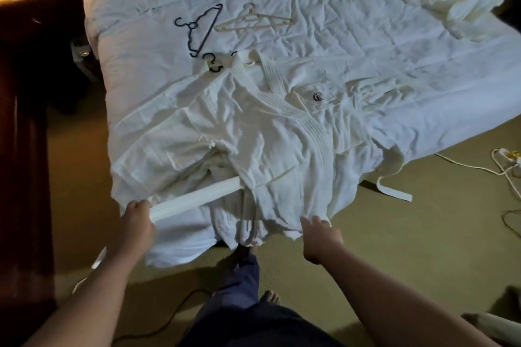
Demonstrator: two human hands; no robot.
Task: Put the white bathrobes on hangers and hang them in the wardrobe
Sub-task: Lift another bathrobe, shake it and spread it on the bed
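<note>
Looking down, we see the bathrobe (267,135) spread on the bed (366,36), collar toward 12 o'clock. Our left hand (138,220) grips its belt (197,197) at 8 o'clock. Our right hand (321,236) pinches the hem at 5 o'clock. A dark hanger (210,27) and a cream hanger (255,20) lie at 12 o'clock.

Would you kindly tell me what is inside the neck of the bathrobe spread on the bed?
A dark hanger shows only its hook, poking out at the collar of the bathrobe. Its shoulders are covered by cloth, so how they sit cannot be seen.
</note>
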